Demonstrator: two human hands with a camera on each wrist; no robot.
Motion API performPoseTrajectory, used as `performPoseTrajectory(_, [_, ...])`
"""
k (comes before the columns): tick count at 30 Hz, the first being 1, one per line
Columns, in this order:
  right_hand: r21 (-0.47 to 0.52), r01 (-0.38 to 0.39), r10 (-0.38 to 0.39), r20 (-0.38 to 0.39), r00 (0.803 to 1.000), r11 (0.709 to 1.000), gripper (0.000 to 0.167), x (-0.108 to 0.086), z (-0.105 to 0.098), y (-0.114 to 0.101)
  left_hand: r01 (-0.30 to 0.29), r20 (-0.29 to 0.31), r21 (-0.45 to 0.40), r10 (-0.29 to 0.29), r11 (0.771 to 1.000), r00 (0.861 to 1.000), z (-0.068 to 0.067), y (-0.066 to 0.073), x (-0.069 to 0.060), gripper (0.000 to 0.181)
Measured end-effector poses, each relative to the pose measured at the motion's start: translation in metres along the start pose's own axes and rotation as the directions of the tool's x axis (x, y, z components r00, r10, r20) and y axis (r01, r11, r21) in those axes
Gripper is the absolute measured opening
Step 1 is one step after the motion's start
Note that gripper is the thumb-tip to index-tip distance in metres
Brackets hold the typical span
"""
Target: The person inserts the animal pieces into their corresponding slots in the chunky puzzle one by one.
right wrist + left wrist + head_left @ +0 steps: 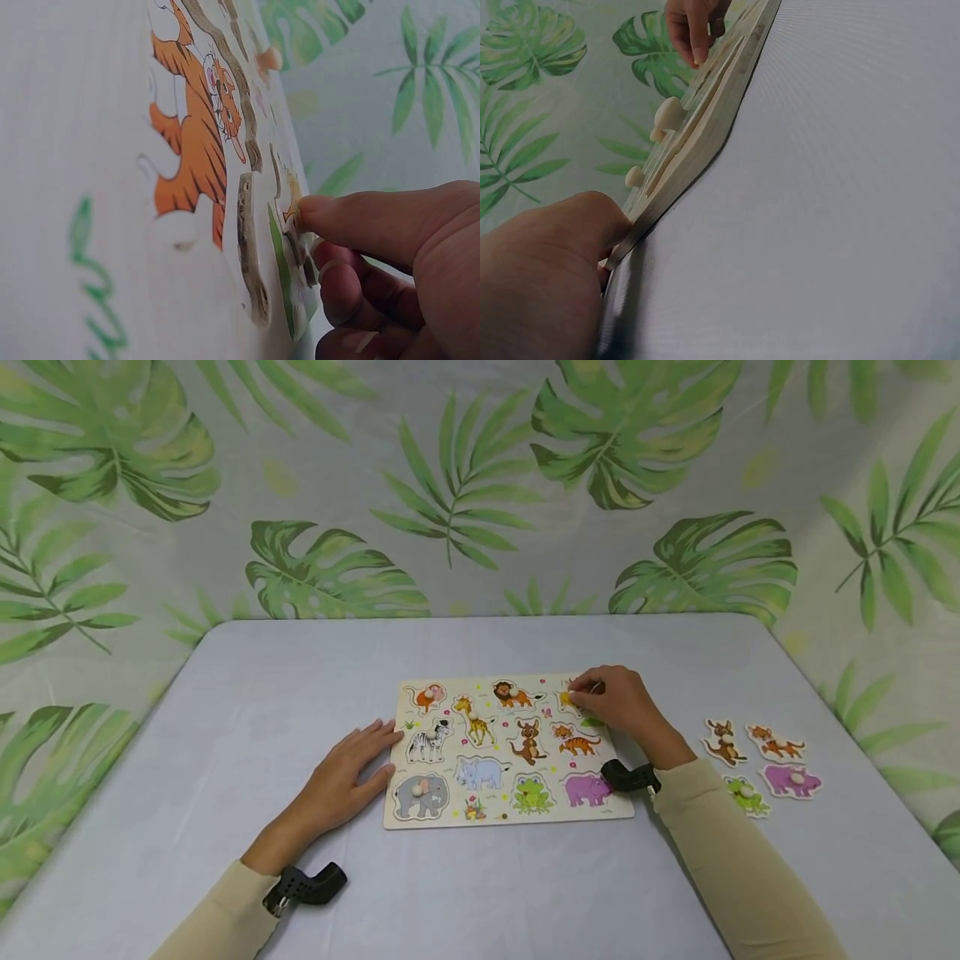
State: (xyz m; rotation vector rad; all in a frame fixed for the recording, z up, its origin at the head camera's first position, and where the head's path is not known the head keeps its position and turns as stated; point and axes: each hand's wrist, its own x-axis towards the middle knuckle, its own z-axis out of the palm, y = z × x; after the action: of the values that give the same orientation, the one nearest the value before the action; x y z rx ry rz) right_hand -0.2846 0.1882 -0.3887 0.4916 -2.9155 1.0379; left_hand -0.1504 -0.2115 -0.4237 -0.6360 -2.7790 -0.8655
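A wooden peg puzzle board with animal pictures lies on the table. My left hand rests against its left edge, fingers extended; in the left wrist view the thumb side of this hand touches the board's edge. At the upper right corner my right hand pinches a yellow animal puzzle piece at its recess. In the right wrist view the thumb covers much of that yellow piece, and its knob is hidden. Monkey, lion, giraffe, zebra, rhino and elephant pieces sit in the board.
Right of the board lie loose pieces: a kangaroo, a tiger, a frog and a purple hippo. The tiger recess shows its printed picture. A leaf-patterned cloth hangs behind the white-covered table.
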Motion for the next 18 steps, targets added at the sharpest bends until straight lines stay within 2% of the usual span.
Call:
performPoseTrajectory(10, [0.003, 0.004, -0.004, 0.000, 1.000, 1.000, 0.017, -0.0008, 0.0003, -0.0010, 0.012, 0.008, 0.000, -0.012, 1.000, 1.000, -0.0003, 0.0003, -0.0001, 0.048])
performPoseTrajectory(18, [0.011, 0.007, -0.007, 0.008, 1.000, 1.000, 0.016, 0.0002, 0.0010, 0.0005, -0.006, -0.007, -0.001, 0.006, 1.000, 1.000, -0.0010, 0.0010, 0.0003, 0.048])
